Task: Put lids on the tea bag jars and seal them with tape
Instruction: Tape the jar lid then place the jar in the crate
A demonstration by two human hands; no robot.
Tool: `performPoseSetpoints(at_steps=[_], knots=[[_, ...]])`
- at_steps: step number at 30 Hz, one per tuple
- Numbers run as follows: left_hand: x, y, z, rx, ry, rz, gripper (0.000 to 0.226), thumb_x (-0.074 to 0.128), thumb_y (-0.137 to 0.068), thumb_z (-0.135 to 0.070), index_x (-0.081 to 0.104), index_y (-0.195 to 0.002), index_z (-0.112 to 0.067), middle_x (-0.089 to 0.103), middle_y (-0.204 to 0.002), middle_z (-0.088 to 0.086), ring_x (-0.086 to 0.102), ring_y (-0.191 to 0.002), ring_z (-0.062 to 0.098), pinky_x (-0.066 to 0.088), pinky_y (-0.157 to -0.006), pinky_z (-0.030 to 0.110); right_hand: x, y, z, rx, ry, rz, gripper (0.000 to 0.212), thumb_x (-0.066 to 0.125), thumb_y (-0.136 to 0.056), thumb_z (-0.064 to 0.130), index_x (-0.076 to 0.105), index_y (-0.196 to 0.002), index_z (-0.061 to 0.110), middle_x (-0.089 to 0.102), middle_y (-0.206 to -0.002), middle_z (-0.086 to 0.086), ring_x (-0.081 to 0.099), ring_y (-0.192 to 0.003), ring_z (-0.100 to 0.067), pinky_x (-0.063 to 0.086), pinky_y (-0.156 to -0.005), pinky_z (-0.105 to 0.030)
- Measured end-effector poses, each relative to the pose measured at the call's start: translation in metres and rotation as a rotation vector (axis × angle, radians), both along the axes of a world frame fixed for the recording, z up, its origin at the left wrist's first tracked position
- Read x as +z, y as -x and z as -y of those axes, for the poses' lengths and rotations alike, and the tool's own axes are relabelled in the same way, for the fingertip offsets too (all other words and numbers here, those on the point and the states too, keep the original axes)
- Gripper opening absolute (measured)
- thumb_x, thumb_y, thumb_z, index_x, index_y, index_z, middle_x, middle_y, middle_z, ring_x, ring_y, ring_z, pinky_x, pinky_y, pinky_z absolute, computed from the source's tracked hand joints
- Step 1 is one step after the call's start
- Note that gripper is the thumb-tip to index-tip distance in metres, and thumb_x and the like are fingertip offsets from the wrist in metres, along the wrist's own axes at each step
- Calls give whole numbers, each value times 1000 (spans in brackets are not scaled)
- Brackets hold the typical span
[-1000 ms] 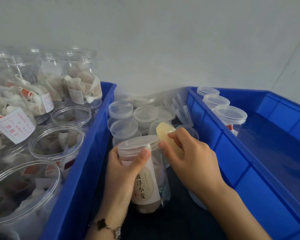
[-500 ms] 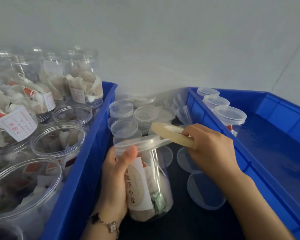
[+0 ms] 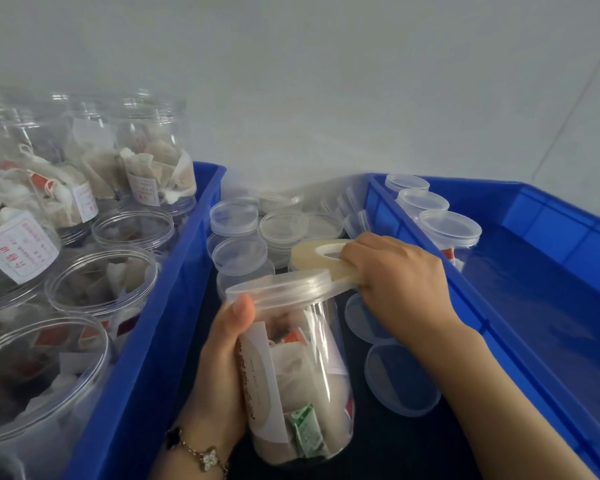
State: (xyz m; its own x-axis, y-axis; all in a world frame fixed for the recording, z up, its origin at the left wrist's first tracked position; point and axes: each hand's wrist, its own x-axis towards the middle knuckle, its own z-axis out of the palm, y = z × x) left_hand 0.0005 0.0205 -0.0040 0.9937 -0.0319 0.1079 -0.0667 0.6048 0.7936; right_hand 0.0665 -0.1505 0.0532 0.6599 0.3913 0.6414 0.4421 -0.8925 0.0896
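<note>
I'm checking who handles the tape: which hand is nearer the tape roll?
Right. The right hand grips the tape roll at the jar's lid; the left hand holds the jar's side, below the roll.

The right hand (image 3: pixel 400 284) hid part of the tape roll (image 3: pixel 321 259). The jar's (image 3: pixel 302 372) label was too blurred to read.

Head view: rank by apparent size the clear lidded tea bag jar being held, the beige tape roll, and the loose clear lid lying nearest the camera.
1. Clear lidded tea bag jar, held by the left hand, clearly largest.
2 and 3. Beige tape roll, gripped by the right hand, and loose clear lid: look alike, roll partly hidden, unranked.
</note>
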Motion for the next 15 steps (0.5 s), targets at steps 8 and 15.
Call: performPoseSetpoints(at_steps=[8,15], knots=[[-4,-1,2,-147,-169,41,94,79,-45,-71,65,-119,-16,64,-120,19,59,-114,36,53,-86,43,-26,5,-19,63,-71,-50,23,84,-59,14,61,-63,17,56,-59,3,55,-49,-16,31,-48,-21],[1,-4,-4,55,-604,56,117,68,-32,-86,33,-136,-44,60,-120,-26,55,-110,-11,45,-86,12,-54,1,-8,-26,30,-313,75,45,-97,39,-9,-149,32,65,-107,6,63,-90,-14,42,-67,-24]])
